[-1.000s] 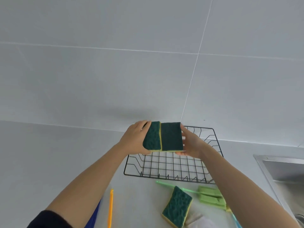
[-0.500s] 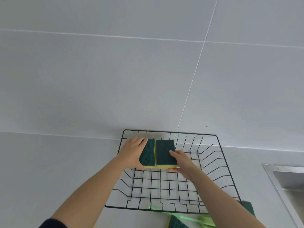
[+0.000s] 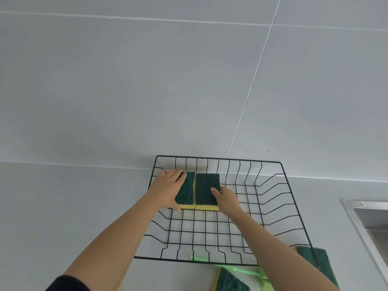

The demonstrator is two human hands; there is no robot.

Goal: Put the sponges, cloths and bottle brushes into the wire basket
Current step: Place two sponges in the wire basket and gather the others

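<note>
A black wire basket (image 3: 273, 208) stands against the tiled wall. Two green-and-yellow sponges lie side by side in its far left corner. My left hand (image 3: 168, 187) rests on the left sponge (image 3: 186, 191), fingers over its top and thumb at its near edge. My right hand (image 3: 225, 198) touches the right sponge (image 3: 206, 189) with fingertips on its green top. In front of the basket lie another green sponge (image 3: 230, 281), a second one (image 3: 319, 259) at the right, and a green bottle brush (image 3: 241, 269).
A steel sink (image 3: 369, 223) begins at the right edge. The grey counter (image 3: 63, 206) extends left of the basket. The tiled wall (image 3: 189, 80) rises directly behind the basket.
Both hands carried the two sponges from above the basket down into its far left corner. The view tilted up, so the counter items slid toward the bottom edge.
</note>
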